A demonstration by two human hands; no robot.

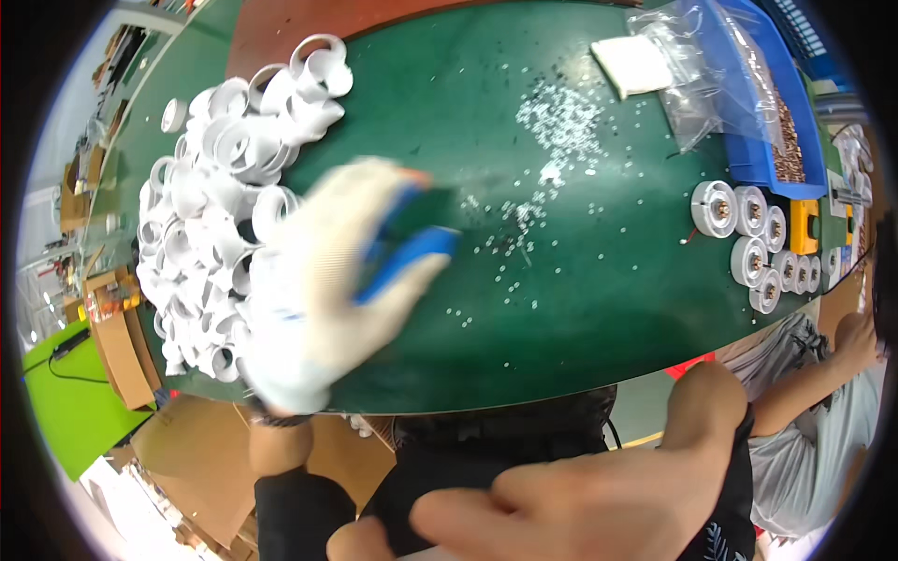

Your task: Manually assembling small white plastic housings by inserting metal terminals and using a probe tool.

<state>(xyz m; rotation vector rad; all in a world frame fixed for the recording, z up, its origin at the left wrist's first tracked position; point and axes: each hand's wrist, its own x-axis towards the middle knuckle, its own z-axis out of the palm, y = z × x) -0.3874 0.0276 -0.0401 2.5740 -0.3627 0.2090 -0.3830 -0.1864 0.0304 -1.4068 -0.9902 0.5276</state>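
Observation:
My left hand (327,271) wears a white knit glove with blue on the palm side, and one bare fingertip pokes out. It hovers over the green tabletop, thumb and fingers apart, with nothing seen between them. Beside it on the left is a heap of white plastic ring-shaped parts (201,224). My right hand (571,500) is bare, large and blurred at the lower edge, in front of the table. Its fingers curl closed, and a sliver of something white shows at the picture's edge beneath them; what it is stays cut off.
Many tiny clear pieces (561,122) lie scattered mid-table. At the right stand round white parts with copper-coloured centres (716,209), a yellow item (803,226) and a blue bin (753,168) of small copper-coloured pieces under plastic bags (697,65). Another person (814,402) sits at the right.

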